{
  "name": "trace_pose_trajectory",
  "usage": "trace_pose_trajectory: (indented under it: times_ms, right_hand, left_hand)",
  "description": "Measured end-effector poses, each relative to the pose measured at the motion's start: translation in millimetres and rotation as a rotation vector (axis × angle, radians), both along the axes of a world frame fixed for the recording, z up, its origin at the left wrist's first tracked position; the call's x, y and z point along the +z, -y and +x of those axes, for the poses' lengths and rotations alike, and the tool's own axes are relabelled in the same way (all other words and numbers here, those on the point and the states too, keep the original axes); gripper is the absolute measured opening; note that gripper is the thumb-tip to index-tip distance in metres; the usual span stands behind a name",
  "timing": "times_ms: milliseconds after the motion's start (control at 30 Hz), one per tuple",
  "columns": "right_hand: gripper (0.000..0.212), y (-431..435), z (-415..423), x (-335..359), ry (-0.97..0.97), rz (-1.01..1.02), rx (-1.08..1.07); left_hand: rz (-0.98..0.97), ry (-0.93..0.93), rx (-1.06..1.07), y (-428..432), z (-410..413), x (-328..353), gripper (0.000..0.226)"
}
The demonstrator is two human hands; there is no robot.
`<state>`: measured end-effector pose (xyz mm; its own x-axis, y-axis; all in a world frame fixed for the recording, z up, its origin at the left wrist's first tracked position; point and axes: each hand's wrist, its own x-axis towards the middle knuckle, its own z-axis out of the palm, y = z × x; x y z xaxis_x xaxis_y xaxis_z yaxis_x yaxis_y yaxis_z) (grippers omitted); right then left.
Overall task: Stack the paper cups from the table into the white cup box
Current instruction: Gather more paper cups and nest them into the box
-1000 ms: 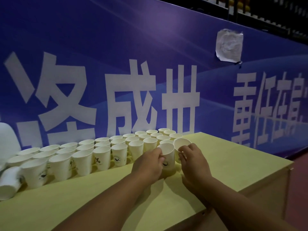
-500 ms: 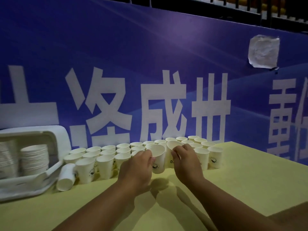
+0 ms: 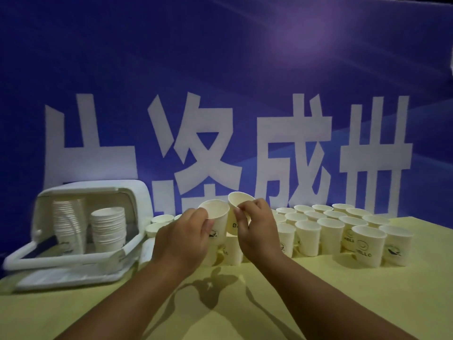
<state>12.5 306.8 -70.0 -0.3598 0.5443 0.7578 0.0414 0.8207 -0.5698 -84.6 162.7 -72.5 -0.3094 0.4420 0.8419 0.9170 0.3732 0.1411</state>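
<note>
The white cup box [image 3: 143,201] lies open on the table [image 3: 331,303], with two stacks of cups [image 3: 107,227] standing inside it. Just right of the box, my left hand [image 3: 181,238] grips one paper cup [image 3: 217,215] by its side, raised above the rows. Further right of the box, my right hand [image 3: 257,231] pinches a second cup [image 3: 239,204], tilted and touching the first. Well right of the box, loose cups [image 3: 343,229] stand upright in rows.

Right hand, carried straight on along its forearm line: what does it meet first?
Probably the left cup, gripped by the left hand; the right hand, holding the tilted cup, sits close beside it; depth unclear.
</note>
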Motion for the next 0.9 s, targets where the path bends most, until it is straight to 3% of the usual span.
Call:
trace_pose_trajectory:
  times_ms: [300,600,900]
  right_hand:
    - [0.009,33.1,-70.1,17.5,-0.061,-0.036,0.149]
    - [0.013,85.6,-148.2,37.6,-0.146,-0.041,0.236]
    - [0.014,121.8,-187.1,40.7,-0.154,-0.166,0.303]
  left_hand:
    - [0.143,-0.131,0.124,50.3,-75.6,3.3,0.032]
    - [0.429,-0.005,0.295,111.3,-124.2,15.7,0.028]
    - [0.266,0.115,0.485,127.9,-149.6,2.3,0.038]
